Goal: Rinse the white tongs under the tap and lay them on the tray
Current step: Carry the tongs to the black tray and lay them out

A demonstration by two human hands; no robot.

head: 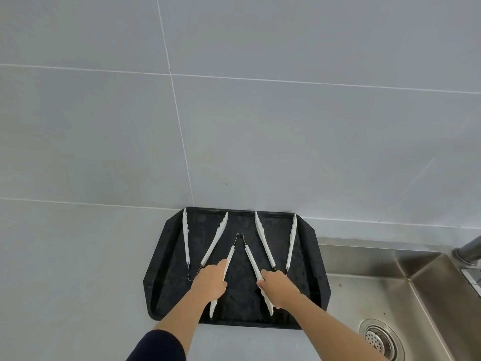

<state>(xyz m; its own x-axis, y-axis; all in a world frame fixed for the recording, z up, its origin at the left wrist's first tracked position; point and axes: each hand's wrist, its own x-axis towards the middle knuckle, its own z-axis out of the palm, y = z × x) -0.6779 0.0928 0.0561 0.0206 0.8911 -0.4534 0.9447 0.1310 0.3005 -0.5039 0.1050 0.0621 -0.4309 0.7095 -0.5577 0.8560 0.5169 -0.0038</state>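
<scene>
The left hand's fingers (220, 267) were curled round one arm of the middle tongs (250, 256), one finger lying straight along it. The right hand's fingers (263, 275) were closed round the other arm. So the left hand (210, 281) and the right hand (281, 287) each gripped a side, holding the pair spread in a narrow V.

Its wire hinge loop pointed to 12 o'clock and its scalloped tips to 6 o'clock, over the centre of the black tray (161, 256). Whether it rested on the tray or hung just above could not be told.

Two more white pairs lay flat, the left tongs (215, 242) at 10 o'clock and the right tongs (263, 239) at 2 o'clock, both with tips toward the wall. The tray floor looked beaded with water, so rinsing seemed done for those. Judged from this, the task was near its end, with only the release of the middle pair left.

The tongs looked slim, pale and clean. The steel sink (377, 290) sat at 3 o'clock, with the tap (468, 250) at its far edge showing no running water.
</scene>
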